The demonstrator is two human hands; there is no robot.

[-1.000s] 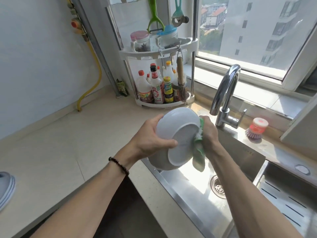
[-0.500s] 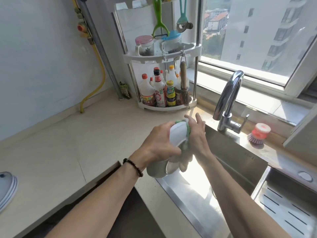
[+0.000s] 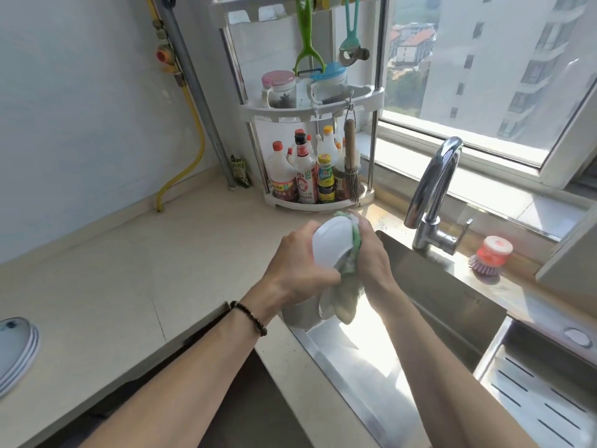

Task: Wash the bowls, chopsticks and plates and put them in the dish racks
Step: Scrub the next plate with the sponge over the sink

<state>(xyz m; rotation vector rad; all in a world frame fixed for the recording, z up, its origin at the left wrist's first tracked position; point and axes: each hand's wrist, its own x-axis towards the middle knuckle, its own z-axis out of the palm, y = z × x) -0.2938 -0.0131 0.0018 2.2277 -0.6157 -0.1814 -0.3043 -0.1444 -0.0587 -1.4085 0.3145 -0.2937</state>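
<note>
Above the near-left corner of the sink [image 3: 445, 286], white bowl [image 3: 332, 244] tilted on edge, gripped by curled left hand [image 3: 297, 273], with right hand [image 3: 374, 263] pressing and clutching a green-and-white cloth [image 3: 342, 299] against it.

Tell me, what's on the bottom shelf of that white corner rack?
On the corner rack bottom shelf stand several sauce bottles with red and yellow caps. A bamboo brush hangs in front, hiding whatever stands behind it.
</note>
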